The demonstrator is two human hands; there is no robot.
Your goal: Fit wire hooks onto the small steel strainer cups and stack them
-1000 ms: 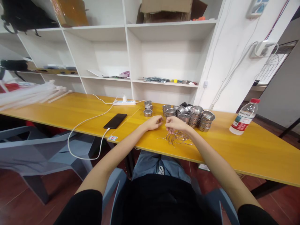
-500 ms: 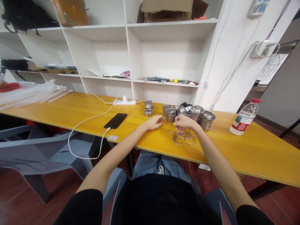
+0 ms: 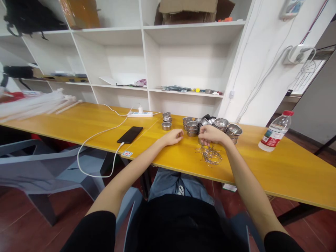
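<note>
My left hand (image 3: pixel 173 137) rests on the yellow table with its fingers loosely bent, thumb and fingertips a little apart, and nothing visible in it. Further right, the fingers of my right hand (image 3: pixel 211 134) are pinched at the far edge of a tangle of thin curved metal wires (image 3: pixel 210 156). The fingertips seem to grip some of these, though the grip itself is partly hidden. Behind my hands stand stacked perforated metal cups (image 3: pixel 192 128), some covered by my right hand. A smaller group of such cups (image 3: pixel 166 126) sits beyond my left hand.
A black phone (image 3: pixel 130 135) on a white cable lies to the left, with a power strip (image 3: pixel 140 114) behind it. A red-capped bottle (image 3: pixel 276 131) stands at the right. White shelves (image 3: pixel 183 91) rise along the table's back. Long white plastic pieces (image 3: pixel 44 102) lie far left.
My right hand has moved to the right, away from my left hand, and the wire tangle has shifted right with it. My left hand has stayed in place.
</note>
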